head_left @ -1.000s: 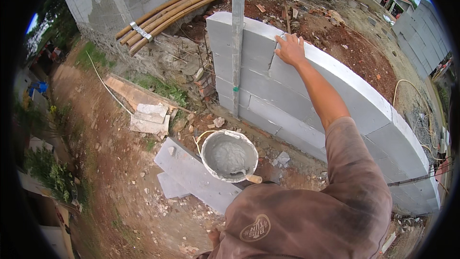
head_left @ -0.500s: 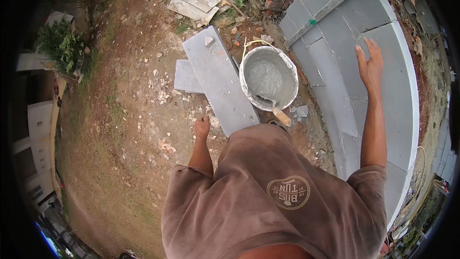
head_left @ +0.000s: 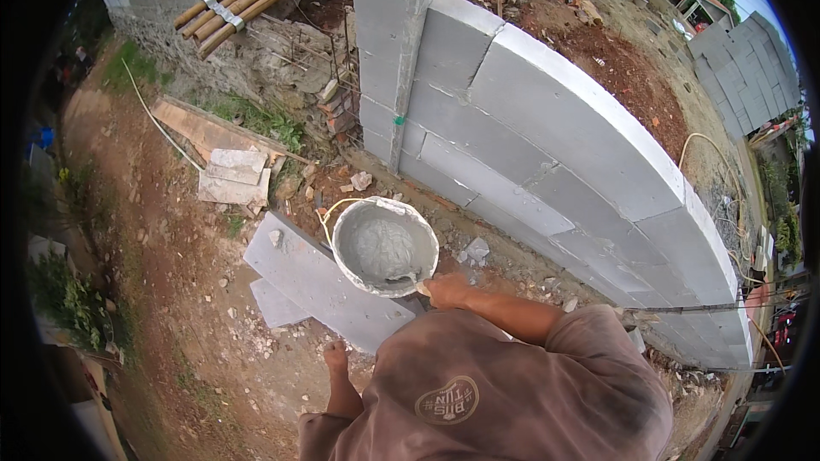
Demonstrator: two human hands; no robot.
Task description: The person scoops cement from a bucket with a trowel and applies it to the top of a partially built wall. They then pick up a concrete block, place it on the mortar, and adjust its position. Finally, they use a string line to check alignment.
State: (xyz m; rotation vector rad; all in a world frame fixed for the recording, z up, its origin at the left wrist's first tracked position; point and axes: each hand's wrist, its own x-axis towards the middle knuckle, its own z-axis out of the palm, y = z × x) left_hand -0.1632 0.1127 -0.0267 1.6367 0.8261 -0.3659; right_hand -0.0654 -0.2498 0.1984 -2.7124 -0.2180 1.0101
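Observation:
My right hand (head_left: 445, 290) is closed on the trowel handle (head_left: 424, 288) at the right front rim of a white bucket (head_left: 380, 243) of wet grey mortar; the trowel's blade lies partly sunk in it. My left hand (head_left: 336, 358) hangs low beside two grey slabs (head_left: 316, 277), fingers curled; what it holds, if anything, is hidden. A low wall of grey blocks (head_left: 547, 137) stands beyond the bucket, with an upright straight bar (head_left: 408, 51) against its left part.
Bamboo poles (head_left: 243, 0) lie by the grey building wall (head_left: 154, 0). Board offcuts and a plank (head_left: 179, 119) lie on rubble-strewn dirt at the left. Stacked blocks (head_left: 743, 68), a looped hose (head_left: 696, 141) and red soil lie beyond the low wall.
My right hand has left the top of the block wall and come down to the trowel at the bucket. The view swung down, then back up toward the wall.

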